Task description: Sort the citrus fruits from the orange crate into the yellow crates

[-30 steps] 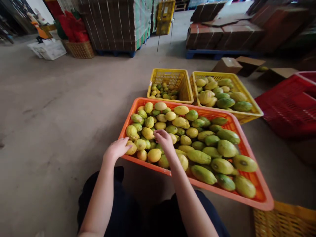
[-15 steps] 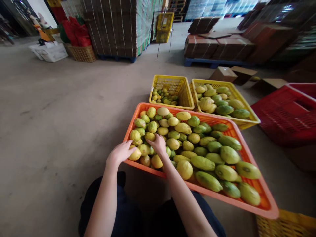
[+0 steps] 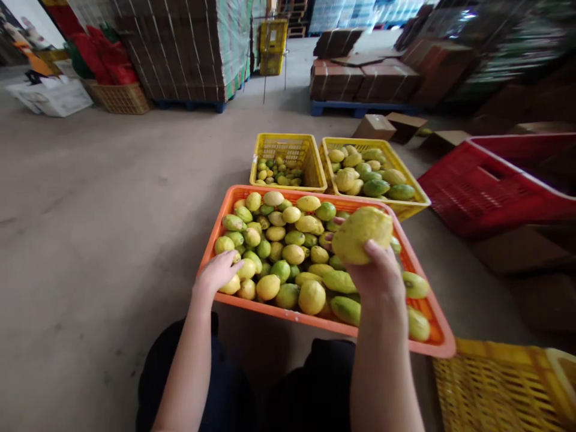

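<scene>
My right hand [image 3: 378, 270] is wrapped round a large, bumpy yellow fruit [image 3: 362, 235], raised above the right half of an orange tray [image 3: 324, 324]. The exact kind of fruit is not clear. Many smaller yellow and green fruits [image 3: 294, 254] fill the tray's left and middle, while longer green ones such as a green fruit [image 3: 346, 309] lie towards the right. At the tray's left edge, my left hand [image 3: 218, 273] rests with its fingers apart over the small yellow fruits. My right forearm hides part of the tray.
Behind the tray stand a yellow crate [image 3: 320, 171] of small fruits and another yellow crate [image 3: 407, 209] of larger ones. A red crate [image 3: 468, 198] is to the right, a yellow basket [image 3: 495, 384] at front right. Cartons [image 3: 339, 82] sit on a blue pallet farther back.
My right hand has gone from the small fruits on the tray's left to the right, and now holds a large yellow fruit up. My left hand stays at the tray's left edge. The view has shifted right.
</scene>
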Demonstrator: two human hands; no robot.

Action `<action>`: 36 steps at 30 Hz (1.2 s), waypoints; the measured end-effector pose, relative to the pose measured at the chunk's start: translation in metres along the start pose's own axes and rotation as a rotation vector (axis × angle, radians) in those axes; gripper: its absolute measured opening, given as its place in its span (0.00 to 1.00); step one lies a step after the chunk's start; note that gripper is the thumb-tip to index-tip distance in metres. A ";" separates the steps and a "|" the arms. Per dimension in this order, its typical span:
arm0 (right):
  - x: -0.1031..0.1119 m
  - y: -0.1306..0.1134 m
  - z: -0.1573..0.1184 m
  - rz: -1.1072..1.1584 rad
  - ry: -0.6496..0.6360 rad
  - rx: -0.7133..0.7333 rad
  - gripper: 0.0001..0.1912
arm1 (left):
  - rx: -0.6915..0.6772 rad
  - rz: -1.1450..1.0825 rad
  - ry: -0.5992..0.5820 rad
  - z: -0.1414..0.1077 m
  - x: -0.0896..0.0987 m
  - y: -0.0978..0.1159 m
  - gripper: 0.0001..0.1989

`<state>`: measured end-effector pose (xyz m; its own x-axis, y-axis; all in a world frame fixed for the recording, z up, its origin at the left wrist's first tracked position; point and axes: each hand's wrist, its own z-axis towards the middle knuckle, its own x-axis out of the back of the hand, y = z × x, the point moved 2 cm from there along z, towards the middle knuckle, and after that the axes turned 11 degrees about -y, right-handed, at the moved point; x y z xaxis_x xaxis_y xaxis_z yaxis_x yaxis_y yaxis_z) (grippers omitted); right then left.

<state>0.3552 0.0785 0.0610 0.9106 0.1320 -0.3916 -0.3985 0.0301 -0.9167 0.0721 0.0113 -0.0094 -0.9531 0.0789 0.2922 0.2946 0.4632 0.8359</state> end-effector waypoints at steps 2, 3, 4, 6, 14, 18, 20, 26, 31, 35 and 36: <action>0.016 -0.005 -0.005 -0.001 0.070 0.007 0.21 | -0.076 0.008 -0.064 0.011 -0.015 0.002 0.05; 0.023 -0.006 -0.007 -0.009 0.100 0.010 0.20 | -0.111 0.031 -0.107 0.017 -0.022 0.004 0.05; 0.030 -0.007 -0.008 -0.021 0.116 0.013 0.21 | -0.146 0.065 -0.131 0.023 -0.029 0.006 0.06; 0.040 -0.009 -0.011 -0.036 0.110 0.015 0.23 | -0.204 0.119 -0.097 0.036 -0.038 0.010 0.07; 0.071 -0.031 -0.025 0.058 0.170 0.063 0.22 | -0.123 0.718 0.262 0.077 -0.033 0.023 0.12; 0.081 -0.040 -0.030 0.104 0.195 0.098 0.19 | -0.109 0.958 0.227 0.092 -0.033 0.033 0.20; 0.081 -0.044 -0.033 0.118 0.220 0.111 0.19 | -0.102 1.079 0.184 0.099 -0.034 0.037 0.24; 0.078 -0.048 -0.036 0.158 0.293 0.134 0.19 | -0.105 1.337 0.001 0.122 -0.040 0.034 0.26; 0.077 -0.045 -0.036 0.188 0.293 0.134 0.17 | -0.135 1.438 -0.083 0.129 -0.043 0.027 0.29; 0.073 -0.046 -0.036 0.206 0.279 0.151 0.15 | -0.159 1.452 -0.107 0.131 -0.052 0.023 0.25; 0.072 -0.046 -0.036 0.211 0.276 0.153 0.15 | -0.161 1.450 -0.102 0.132 -0.055 0.022 0.25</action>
<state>0.4432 0.0506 0.0716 0.7937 -0.1199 -0.5964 -0.5731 0.1810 -0.7992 0.1221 0.1339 -0.0690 0.1808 0.4443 0.8774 0.9779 -0.1764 -0.1122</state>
